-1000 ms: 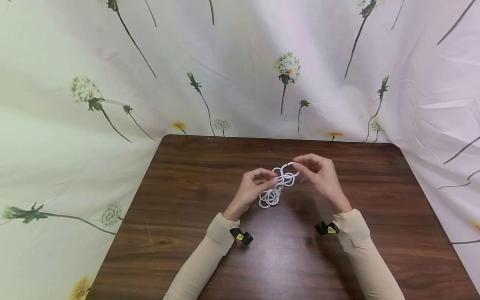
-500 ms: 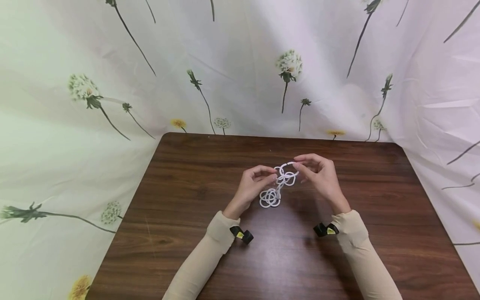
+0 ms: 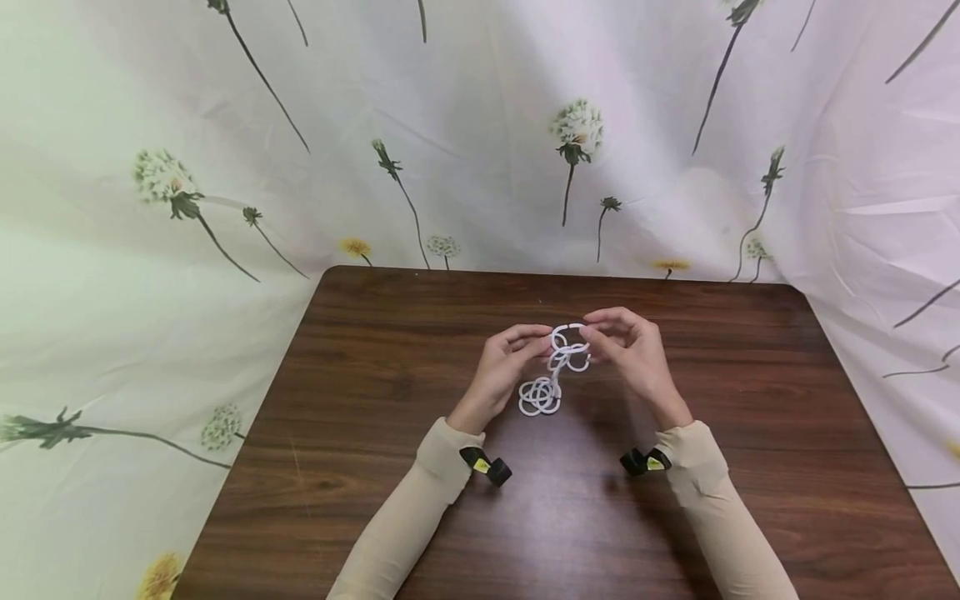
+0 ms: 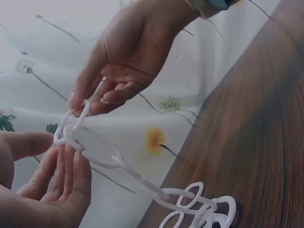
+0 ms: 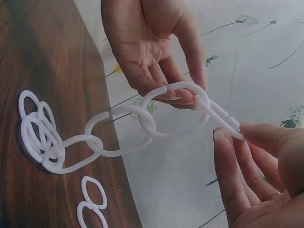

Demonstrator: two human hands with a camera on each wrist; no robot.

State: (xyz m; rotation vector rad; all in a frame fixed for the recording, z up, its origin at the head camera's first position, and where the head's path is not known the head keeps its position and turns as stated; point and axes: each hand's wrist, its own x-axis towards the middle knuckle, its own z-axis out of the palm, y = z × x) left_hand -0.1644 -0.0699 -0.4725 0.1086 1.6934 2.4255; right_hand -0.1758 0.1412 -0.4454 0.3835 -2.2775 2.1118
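Chain of white plastic rings (image 3: 553, 375): top links pinched between left hand (image 3: 504, 367) and right hand (image 3: 628, 350) fingertips; lower links piled on table (image 3: 375, 433)

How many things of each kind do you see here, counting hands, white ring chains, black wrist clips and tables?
hands: 2 (left hand, right hand)
white ring chain: 1
black wrist clips: 2
wooden table: 1
Total: 6

Dark wooden table (image 3: 375, 433) — dandelion-print cloth (image 3: 465, 125) hangs behind.
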